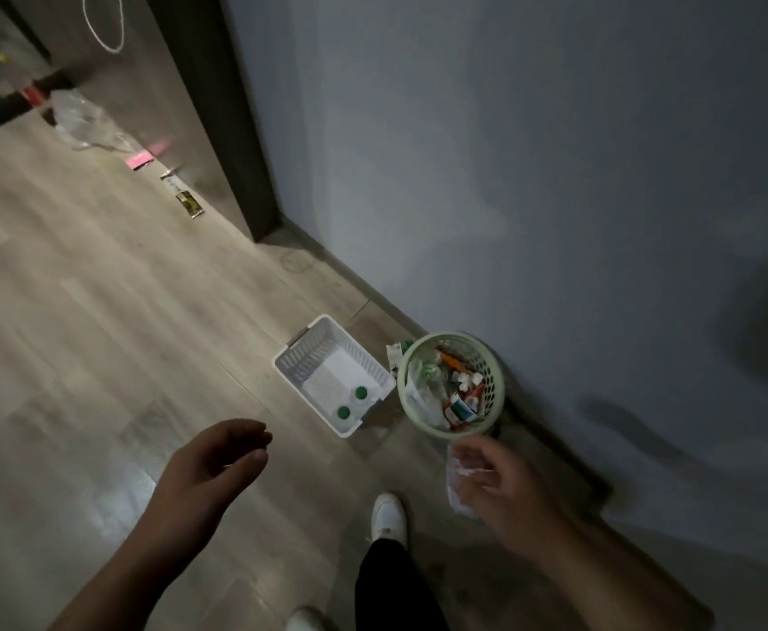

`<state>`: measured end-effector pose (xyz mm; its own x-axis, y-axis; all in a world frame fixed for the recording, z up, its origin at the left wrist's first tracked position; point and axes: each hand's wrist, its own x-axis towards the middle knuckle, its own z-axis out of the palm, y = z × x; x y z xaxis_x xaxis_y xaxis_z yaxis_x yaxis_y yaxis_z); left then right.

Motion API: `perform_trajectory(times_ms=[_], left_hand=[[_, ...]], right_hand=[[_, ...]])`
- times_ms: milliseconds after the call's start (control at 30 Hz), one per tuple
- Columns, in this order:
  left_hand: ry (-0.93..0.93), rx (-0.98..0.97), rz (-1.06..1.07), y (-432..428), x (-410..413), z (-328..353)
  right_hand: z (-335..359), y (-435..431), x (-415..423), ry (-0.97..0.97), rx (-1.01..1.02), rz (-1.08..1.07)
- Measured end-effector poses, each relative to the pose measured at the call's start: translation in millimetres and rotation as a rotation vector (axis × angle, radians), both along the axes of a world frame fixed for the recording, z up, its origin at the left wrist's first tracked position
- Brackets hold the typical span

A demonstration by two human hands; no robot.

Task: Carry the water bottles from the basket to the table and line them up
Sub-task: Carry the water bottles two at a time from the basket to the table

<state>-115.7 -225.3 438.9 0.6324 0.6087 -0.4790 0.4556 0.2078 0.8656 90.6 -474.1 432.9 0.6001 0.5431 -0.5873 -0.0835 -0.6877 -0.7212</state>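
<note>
A white slatted basket (300, 363) stands on the wooden floor near the wall. Two water bottles stand upright in its near corner, seen from above by their green caps: one bottle (360, 393) and a second bottle (343, 412). My left hand (211, 462) hovers in the air to the near left of the basket, fingers loosely bent, holding nothing. My right hand (495, 480) hangs to the near right of the basket, below the green bin, fingers relaxed and empty. The table is out of view.
A round green bin (402, 380) full of wrappers stands against the grey wall right of the basket. A crumpled clear wrapper (457, 487) lies on the floor under my right hand. My white shoe (389, 516) is below. Litter and a plastic bag (86, 123) lie far left.
</note>
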Motion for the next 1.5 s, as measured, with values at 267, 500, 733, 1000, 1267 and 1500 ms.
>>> perform_trajectory(times_ms=[267,500,733,1000,1267,1500], left_hand=[[0.143,0.09,-0.13,-7,3,-212],[0.196,0.147,-0.152,-22,25,-400],[0.211,0.503,-0.25,-4,67,-517],[0.204,0.774,-0.578,26,103,-578],[0.376,0.953,-0.658,27,114,-599],[0.33,0.921,-0.601,30,120,-593]], right_hand=[[-215,57,-6,0.008,-0.095,0.132],[-406,102,14,-0.068,-0.111,0.149],[-513,135,39,-0.235,-0.073,0.224],[-551,162,67,-0.294,-0.027,0.377],[-567,190,67,-0.35,-0.043,0.343],[-583,212,68,-0.377,-0.175,0.272]])
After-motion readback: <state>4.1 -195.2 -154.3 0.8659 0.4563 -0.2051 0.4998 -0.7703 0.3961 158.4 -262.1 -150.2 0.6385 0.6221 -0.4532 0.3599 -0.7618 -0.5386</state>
